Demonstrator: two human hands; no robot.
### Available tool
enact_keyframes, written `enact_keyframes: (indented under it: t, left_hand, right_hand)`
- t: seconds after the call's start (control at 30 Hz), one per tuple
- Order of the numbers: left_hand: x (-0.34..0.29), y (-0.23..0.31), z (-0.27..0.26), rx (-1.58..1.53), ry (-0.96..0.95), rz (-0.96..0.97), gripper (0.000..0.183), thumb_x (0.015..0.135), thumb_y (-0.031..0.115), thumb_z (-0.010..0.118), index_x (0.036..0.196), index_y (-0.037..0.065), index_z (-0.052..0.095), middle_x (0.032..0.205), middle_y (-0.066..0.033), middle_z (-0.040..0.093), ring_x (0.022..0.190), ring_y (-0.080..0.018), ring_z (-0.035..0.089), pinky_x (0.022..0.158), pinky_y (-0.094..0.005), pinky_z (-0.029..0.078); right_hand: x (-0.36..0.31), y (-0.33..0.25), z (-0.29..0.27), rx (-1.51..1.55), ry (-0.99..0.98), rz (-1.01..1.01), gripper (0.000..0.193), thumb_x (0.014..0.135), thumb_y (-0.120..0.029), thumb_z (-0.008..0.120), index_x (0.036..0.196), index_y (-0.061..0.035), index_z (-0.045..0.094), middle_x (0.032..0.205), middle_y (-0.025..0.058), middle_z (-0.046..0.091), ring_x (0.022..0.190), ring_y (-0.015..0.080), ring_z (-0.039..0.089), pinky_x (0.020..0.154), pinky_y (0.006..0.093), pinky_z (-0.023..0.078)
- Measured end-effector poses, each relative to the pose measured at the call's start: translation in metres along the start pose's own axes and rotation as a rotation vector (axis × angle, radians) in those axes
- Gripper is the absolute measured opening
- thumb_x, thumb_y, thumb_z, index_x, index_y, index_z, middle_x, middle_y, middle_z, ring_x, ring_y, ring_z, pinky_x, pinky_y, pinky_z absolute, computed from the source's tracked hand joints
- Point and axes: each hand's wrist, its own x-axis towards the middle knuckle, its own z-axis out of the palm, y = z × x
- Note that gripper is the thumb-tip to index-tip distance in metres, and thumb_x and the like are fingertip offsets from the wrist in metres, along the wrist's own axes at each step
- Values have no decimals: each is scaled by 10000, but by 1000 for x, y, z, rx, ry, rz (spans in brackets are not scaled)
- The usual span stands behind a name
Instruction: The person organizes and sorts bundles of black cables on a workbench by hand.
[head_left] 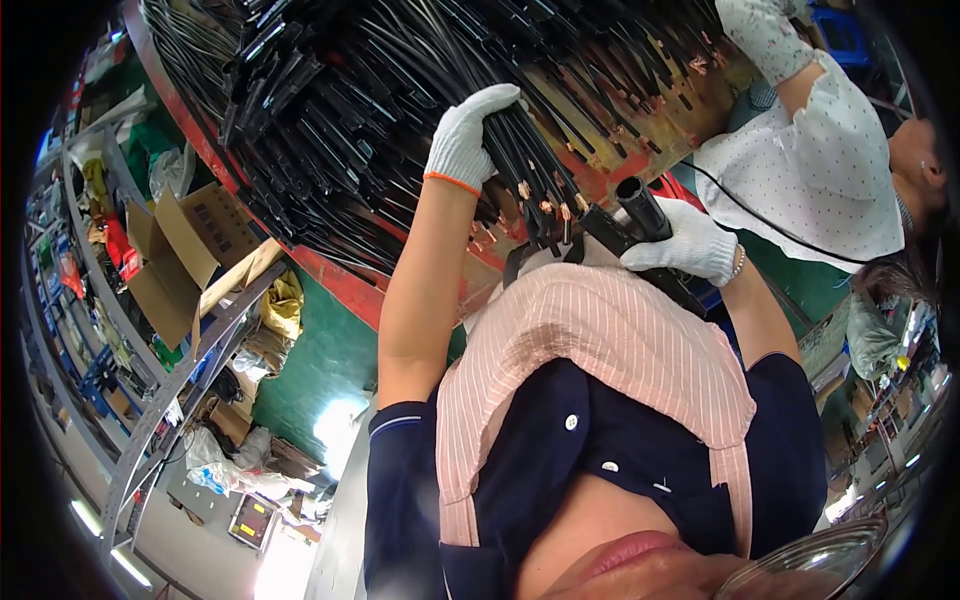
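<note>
My left hand (468, 137), in a white knitted glove with an orange cuff, is closed round a bundle of black cables (522, 150). Stripped copper ends (548, 206) stick out of the bundle toward my body. In a white glove too, my right hand (690, 245) grips a black hollow cylinder (640, 208), its open mouth tilted up near the copper ends. Another dark, long piece (606, 232) lies beside the cylinder; its kind cannot be made out. A pink striped apron (600, 310) covers my front, close to both hands.
A heap of black cables with plugs (300, 130) covers much of the red-edged worktable (335, 285). At the right, another person in a dotted white top (800, 190) works at the table. An open cardboard box (165, 265) and metal shelving (150, 430) stand left.
</note>
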Motion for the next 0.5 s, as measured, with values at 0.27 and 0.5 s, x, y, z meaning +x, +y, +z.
enact_keyframes:
  t: [0.27, 0.5]
  left_hand:
    - [-6, 9, 6, 1, 23, -5, 137, 833, 104, 695, 909, -3, 653, 810, -110, 673, 696, -217, 685, 599, -352, 607]
    - [-17, 14, 1, -186, -135, -39, 136, 856, 117, 664, 934, 9, 641, 795, -100, 666, 706, -210, 667, 627, -335, 573]
  right_hand:
    - [36, -36, 11, 65, 182, -30, 461, 822, -213, 766, 1176, 32, 603, 925, 40, 653, 845, 112, 631, 789, 265, 512]
    - [108, -59, -18, -242, 333, -177, 423, 813, -344, 749, 1086, -39, 642, 927, 51, 676, 868, 127, 627, 810, 296, 495]
